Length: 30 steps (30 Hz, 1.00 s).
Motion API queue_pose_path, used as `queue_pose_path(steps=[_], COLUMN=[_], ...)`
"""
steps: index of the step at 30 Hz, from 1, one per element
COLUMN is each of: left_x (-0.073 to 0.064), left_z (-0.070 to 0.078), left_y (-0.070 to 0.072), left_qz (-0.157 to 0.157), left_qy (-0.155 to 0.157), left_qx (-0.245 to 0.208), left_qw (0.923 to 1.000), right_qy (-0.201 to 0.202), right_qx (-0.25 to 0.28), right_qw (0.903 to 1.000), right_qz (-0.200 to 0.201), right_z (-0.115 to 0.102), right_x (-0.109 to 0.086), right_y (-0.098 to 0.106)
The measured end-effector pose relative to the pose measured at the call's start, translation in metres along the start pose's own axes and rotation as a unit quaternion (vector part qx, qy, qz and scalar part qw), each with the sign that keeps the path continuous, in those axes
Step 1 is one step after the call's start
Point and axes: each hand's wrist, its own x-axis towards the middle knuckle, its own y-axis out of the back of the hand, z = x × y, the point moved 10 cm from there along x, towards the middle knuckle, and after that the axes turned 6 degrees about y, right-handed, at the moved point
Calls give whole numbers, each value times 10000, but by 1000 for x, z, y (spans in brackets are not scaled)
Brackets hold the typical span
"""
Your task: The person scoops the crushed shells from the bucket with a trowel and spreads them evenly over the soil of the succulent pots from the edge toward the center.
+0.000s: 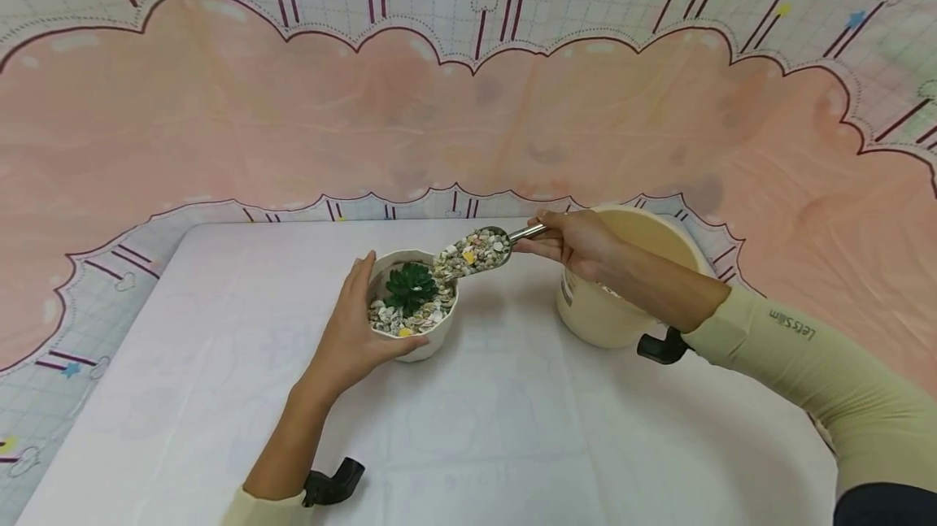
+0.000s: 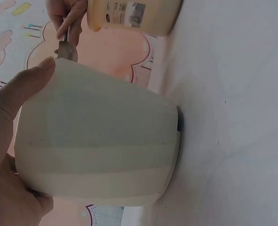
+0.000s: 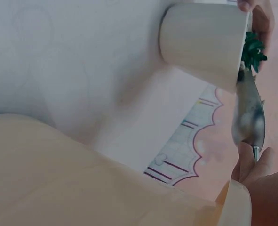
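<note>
A white faceted plant pot (image 1: 433, 339) stands on the table with a green succulent (image 1: 411, 288) in it, pebbles and shell chips around the plant. My left hand (image 1: 351, 341) holds the pot's near left side, thumb on the front rim and fingers around the far side. With my right hand (image 1: 578, 243) I pinch the handle of a metal scoop (image 3: 248, 113). Mixed pebbles (image 1: 477, 251) fill the scoop, whose tip is at the pot's right rim. From the left wrist the pot's wall (image 2: 101, 127) hides the plant.
A cream bucket (image 1: 600, 319) with a label stands to the right, beneath my right forearm. The table (image 1: 468, 428) has a white cover. Behind it hangs a pink and white patterned cloth (image 1: 366, 119). Black wrist mounts (image 1: 335, 484) stick out from both sleeves.
</note>
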Motion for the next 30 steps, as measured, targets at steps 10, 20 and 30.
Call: queue_pose_path(steps=[10,20,30], left_x=[-15,-16,-8], left_z=[15,13,10], left_y=[-2,-7,-1], left_qz=[868,1180,551], left_qy=[297,297,32], left_qx=[-25,262,51], left_qw=[9958,9922,9985], right_qy=[-10,13,98], right_qx=[38,12,44], right_qw=[10000,10000,9999], right_qz=[33,-4,-56], right_z=[0,0,-1], right_x=[0,1,1], right_y=[1,2,1])
